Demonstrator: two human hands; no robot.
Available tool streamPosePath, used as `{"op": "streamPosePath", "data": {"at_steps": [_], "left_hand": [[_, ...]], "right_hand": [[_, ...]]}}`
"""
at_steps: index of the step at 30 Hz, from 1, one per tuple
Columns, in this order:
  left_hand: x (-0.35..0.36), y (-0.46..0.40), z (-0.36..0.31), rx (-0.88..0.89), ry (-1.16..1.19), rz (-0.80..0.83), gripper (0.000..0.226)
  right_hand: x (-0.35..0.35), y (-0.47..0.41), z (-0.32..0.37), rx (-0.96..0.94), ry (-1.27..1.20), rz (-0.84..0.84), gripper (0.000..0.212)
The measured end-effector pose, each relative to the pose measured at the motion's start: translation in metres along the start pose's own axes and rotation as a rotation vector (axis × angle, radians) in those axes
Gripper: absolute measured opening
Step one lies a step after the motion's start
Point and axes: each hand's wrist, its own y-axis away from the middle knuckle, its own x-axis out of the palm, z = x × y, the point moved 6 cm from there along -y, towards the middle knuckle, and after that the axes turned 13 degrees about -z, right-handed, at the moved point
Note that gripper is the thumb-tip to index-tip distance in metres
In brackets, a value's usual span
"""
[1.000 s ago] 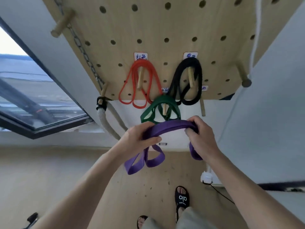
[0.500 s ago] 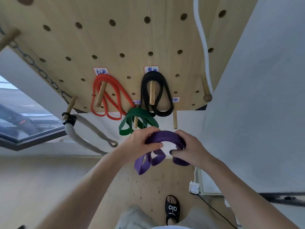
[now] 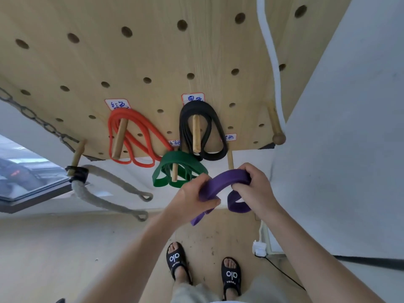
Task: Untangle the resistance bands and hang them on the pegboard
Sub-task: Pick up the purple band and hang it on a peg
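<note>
- A grey rope [image 3: 105, 194] was seen at far left, hung from a wooden peg at the pegboard's lower left corner, beside a metal chain [image 3: 37, 119].
- The pegboard [image 3: 153, 62] was viewed from below; its lower edge ran across the middle of the frame.
- The red band [image 3: 140, 138] was looped in several coils over a peg beneath a handwritten label, its long axis lying down the board.
- The green band [image 3: 181, 169] was draped over a lower peg, just beside the left hand and partly in front of the red and black coils.
- The left hand [image 3: 192, 201] was closed around the lower left end of the purple band [image 3: 227, 182], with loose folds hanging below the fist.
- The black band [image 3: 203, 130] was coiled over its own peg under a second label.
- The purple band was held in the air below the board's edge, arched between both hands, its long axis rising from lower left to upper right toward a bare peg [image 3: 230, 160].
- The right hand [image 3: 254, 191] was clamped on the upper right end of the purple band, a loop curling beneath it.
- A white cord [image 3: 274, 62] was seen hanging at right beside a knobbed peg.
</note>
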Motion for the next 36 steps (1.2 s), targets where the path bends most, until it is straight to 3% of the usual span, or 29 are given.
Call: {"op": "streamPosePath", "data": {"at_steps": [5,11,22,36], "left_hand": [[0.011,-0.025,0.000,0.008,0.071,0.011,0.021],[0.025,-0.044,0.004,-0.021,0.053,0.029,0.019],[0.049,-0.068,-0.006,-0.108,0.079,0.011,0.018],[0.034,-0.085,0.011,-0.067,-0.023,-0.022,0.024]], "right_hand": [[-0.006,-0.013,0.001,0.051,-0.057,-0.085,0.020],[-0.008,-0.028,0.000,-0.016,0.075,-0.113,0.031],[-0.014,-0.054,-0.017,0.028,0.024,-0.235,0.027],[0.008,-0.071,-0.039,0.034,0.132,-0.111,0.032]]}}
